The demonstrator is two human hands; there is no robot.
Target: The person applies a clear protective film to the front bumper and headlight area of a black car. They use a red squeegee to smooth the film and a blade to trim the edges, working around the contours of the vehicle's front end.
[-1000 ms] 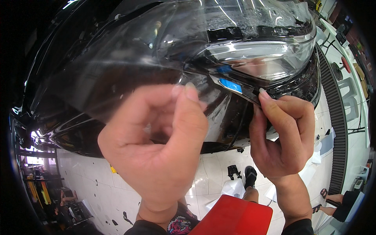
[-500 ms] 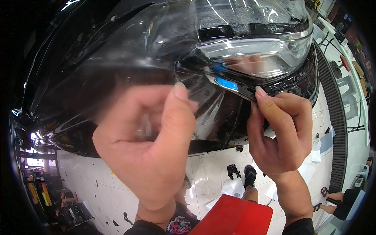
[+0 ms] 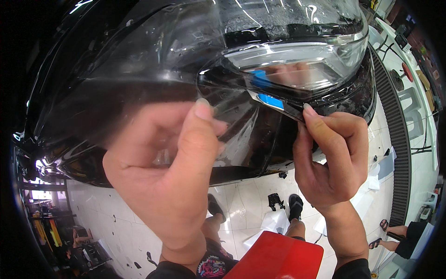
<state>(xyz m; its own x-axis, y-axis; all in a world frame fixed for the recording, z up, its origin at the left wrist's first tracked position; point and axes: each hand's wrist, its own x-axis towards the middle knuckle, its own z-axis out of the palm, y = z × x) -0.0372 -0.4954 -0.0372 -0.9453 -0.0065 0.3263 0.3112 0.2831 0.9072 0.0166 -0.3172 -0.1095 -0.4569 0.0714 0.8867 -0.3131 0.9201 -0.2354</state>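
Note:
A glossy black car body (image 3: 93,109) with a headlight (image 3: 278,53) fills the upper view. Loose clear film (image 3: 239,121) stretches in creases over the panel below the lamp. My left hand (image 3: 162,172) pinches an edge of that film between thumb and fingers. At the lamp's lower edge my right hand (image 3: 332,158) grips a slim dark tool with a silver, blue-patched tip (image 3: 272,101). Its tip points left, close to the film and the lamp. Blue patch and fingers are mirrored in the lamp. My right fingers hide the tool's other end.
A red, box-like object (image 3: 278,255) is in front of my body. On the tiled floor lie black scraps (image 3: 276,201) and white sheets (image 3: 276,223). A dark floor grate (image 3: 403,176) runs along the right, with another person's legs (image 3: 395,235) beyond. Shelving (image 3: 49,200) stands at left.
My left hand has shifted slightly left with the film in its pinch. The right hand and the tool have barely moved. The car appears a little further left in view.

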